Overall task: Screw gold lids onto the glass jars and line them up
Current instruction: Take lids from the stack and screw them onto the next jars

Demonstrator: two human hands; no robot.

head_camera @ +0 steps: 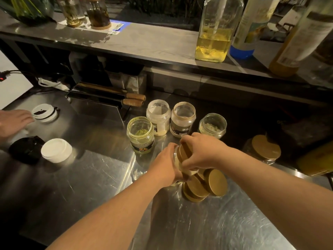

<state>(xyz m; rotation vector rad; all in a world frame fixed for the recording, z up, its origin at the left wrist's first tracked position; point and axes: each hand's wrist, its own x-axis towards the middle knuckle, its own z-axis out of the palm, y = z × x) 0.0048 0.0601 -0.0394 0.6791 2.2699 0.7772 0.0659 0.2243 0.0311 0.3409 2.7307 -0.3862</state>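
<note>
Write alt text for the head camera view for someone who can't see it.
On a steel counter, a left hand steadies a glass jar while the right hand holds a gold lid on it. Four open jars stand behind, and spare gold lids lie stacked just below the hands.

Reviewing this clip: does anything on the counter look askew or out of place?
Yes. The spare gold lids beside the hands lie in a toppled, overlapping pile, some tilted on edge rather than flat. Four open jars stand upright; no spill shows.
</note>
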